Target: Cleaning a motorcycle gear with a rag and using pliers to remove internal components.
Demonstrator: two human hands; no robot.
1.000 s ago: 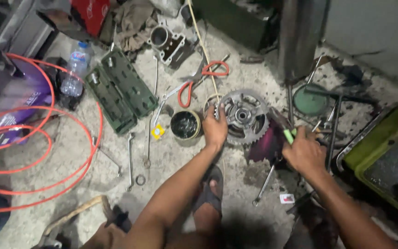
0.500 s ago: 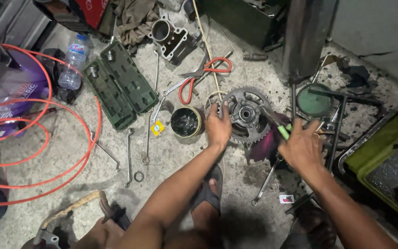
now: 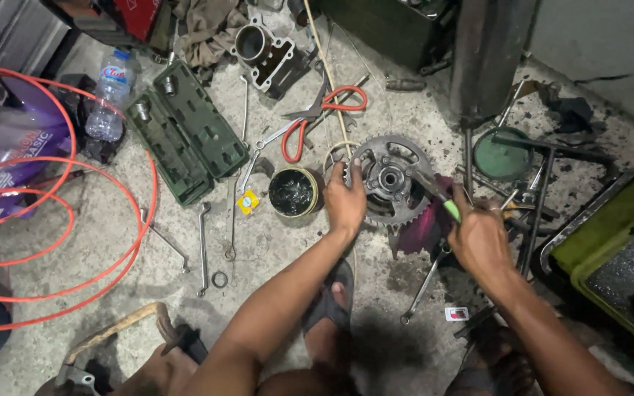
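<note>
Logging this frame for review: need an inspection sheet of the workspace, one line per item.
Surface: concrete floor, stained, gritty.
Job's things: sprocket flat on floor; green-handled tool angled over it.
Clutter: grease tin, open socket case, wrenches, pliers, cylinder block, bottle.
Grips: left hand presses sprocket rim; right hand holds the tool.
Cables: orange hose looped at left.
Surroundings: green crate at right; sandalled foot below.

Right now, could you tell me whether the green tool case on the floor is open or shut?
Open. The green tool case lies spread flat on the concrete floor, both halves showing their moulded insides, with a socket standing in each.
</note>
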